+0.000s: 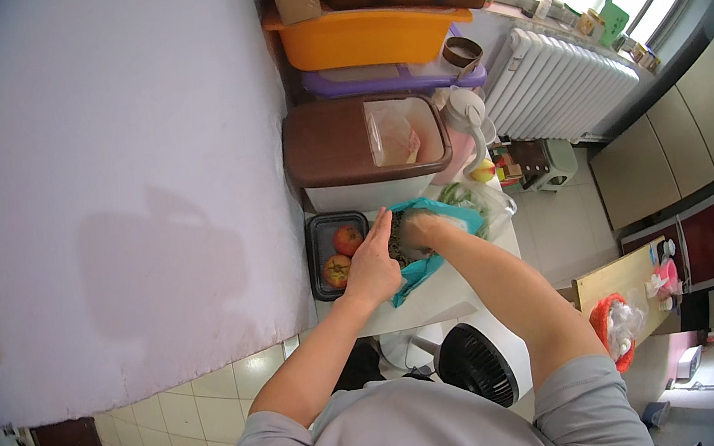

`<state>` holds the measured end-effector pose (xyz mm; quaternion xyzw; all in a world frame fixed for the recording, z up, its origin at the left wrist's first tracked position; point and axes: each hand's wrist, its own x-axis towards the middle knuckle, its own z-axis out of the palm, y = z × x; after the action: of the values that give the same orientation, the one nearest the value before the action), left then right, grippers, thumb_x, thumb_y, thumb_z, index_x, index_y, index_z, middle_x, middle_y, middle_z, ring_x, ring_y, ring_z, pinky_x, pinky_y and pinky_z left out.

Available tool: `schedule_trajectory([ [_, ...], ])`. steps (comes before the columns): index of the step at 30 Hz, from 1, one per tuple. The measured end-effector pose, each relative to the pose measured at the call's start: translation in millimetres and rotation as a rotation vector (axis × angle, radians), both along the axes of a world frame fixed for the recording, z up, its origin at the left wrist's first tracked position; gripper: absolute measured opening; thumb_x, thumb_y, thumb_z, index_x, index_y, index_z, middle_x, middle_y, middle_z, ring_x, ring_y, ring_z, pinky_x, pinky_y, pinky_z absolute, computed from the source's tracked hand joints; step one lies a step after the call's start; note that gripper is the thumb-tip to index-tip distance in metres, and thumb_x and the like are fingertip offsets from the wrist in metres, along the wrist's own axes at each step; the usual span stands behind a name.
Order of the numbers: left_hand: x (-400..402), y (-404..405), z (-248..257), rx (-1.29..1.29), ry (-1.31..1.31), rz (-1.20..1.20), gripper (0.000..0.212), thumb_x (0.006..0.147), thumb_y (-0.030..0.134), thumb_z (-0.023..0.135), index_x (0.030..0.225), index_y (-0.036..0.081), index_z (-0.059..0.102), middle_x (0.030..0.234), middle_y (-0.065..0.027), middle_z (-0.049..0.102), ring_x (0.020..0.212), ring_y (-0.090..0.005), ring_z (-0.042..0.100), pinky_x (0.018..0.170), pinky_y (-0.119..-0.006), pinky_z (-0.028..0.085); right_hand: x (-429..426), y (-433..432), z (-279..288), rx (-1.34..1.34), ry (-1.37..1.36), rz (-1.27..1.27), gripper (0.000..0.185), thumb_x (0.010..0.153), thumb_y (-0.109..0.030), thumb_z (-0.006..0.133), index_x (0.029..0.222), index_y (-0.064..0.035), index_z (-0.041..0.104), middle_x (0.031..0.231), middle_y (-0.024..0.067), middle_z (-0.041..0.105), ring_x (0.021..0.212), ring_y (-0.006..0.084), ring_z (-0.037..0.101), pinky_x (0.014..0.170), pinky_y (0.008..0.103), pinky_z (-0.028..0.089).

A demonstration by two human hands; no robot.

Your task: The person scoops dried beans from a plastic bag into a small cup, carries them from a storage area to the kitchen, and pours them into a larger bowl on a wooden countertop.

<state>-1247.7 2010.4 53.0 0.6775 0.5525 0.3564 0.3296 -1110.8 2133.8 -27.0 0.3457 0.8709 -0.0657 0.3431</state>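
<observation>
A teal plastic bag lies spread on the white table, holding small dark granular pieces. My right hand is blurred over these pieces inside the bag, and its fingers do not show clearly. My left hand rests along the bag's left edge, fingers extended upward in the picture. Left of it is a black plastic tray with two red-yellow round fruits, partly behind my left hand. A clear plastic bag with green vegetables lies right of the teal bag.
Above the tray stands a brown-lidded white bin, beside a pink and white jug and a yellow-red fruit. An orange tub and a purple-rimmed box stand beyond. A black fan is close to my body. The wall rises at left.
</observation>
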Motion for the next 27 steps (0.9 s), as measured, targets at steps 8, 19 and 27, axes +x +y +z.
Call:
schedule_trajectory([
  [8, -21.8, -3.0, -9.5, 0.002, -0.027, 0.063, 0.073, 0.066, -0.009, 0.042, 0.137, -0.009, 0.03, 0.142, -0.027, 0.033, 0.134, -0.0346, 0.032, 0.111, -0.035, 0.026, -17.3, -7.7, -7.6, 0.045, 0.203, -0.048, 0.021, 0.078, -0.017, 0.054, 0.084, -0.0092, 0.073, 0.091, 0.0124, 0.069, 0.086, 0.0292, 0.066, 0.078, 0.0405, 0.05],
  [19, -22.0, -4.4, -5.2, -0.014, 0.0, 0.06, 0.073, 0.067, -0.007, 0.044, 0.138, -0.009, 0.028, 0.144, -0.0259, 0.031, 0.135, -0.0345, 0.031, 0.111, -0.036, 0.027, -4.2, -21.1, 14.6, -0.015, 0.32, -0.247, 0.027, 0.083, -0.019, 0.049, 0.091, -0.0088, 0.073, 0.099, 0.014, 0.068, 0.09, 0.0274, 0.066, 0.081, 0.0396, 0.05],
  [27, -25.8, -5.0, -12.1, 0.005, 0.086, 0.036, 0.074, 0.068, -0.006, 0.045, 0.14, -0.008, 0.026, 0.147, -0.0219, 0.027, 0.136, -0.0323, 0.03, 0.111, -0.035, 0.028, -10.4, -15.8, 16.3, 0.045, 0.031, 0.012, 0.03, 0.084, -0.024, 0.05, 0.096, -0.0074, 0.072, 0.104, 0.0137, 0.067, 0.096, 0.0262, 0.064, 0.083, 0.0375, 0.05],
])
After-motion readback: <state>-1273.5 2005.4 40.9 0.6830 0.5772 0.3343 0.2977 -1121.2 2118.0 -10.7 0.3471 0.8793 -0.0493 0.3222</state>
